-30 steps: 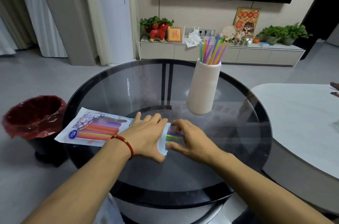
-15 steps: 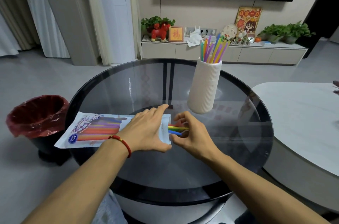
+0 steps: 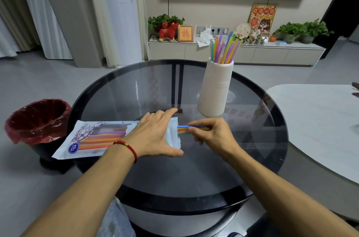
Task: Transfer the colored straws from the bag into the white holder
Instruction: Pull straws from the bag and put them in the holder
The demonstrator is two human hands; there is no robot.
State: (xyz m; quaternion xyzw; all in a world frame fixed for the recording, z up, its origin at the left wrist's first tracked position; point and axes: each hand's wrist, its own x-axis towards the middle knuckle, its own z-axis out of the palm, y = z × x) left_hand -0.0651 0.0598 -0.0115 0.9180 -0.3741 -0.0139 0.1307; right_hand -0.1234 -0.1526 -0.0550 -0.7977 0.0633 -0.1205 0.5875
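Note:
A white printed bag [image 3: 93,137] of colored straws lies flat on the round glass table [image 3: 194,168], its open end pointing right. My left hand [image 3: 155,133] presses flat on that end. My right hand [image 3: 211,133] pinches a small bunch of straws [image 3: 183,130] that sticks partway out of the bag mouth. The white ribbed holder [image 3: 215,89] stands upright behind my right hand, with several straws [image 3: 225,47] in it.
A black bin with a red liner [image 3: 37,120] stands on the floor left of the table. A pale table [image 3: 320,120] adjoins on the right. A low cabinet [image 3: 233,52] with plants and ornaments runs along the far wall.
My right hand has closed on the straw ends and drawn them to the right, further out of the bag. My left hand has stayed pressed on the bag.

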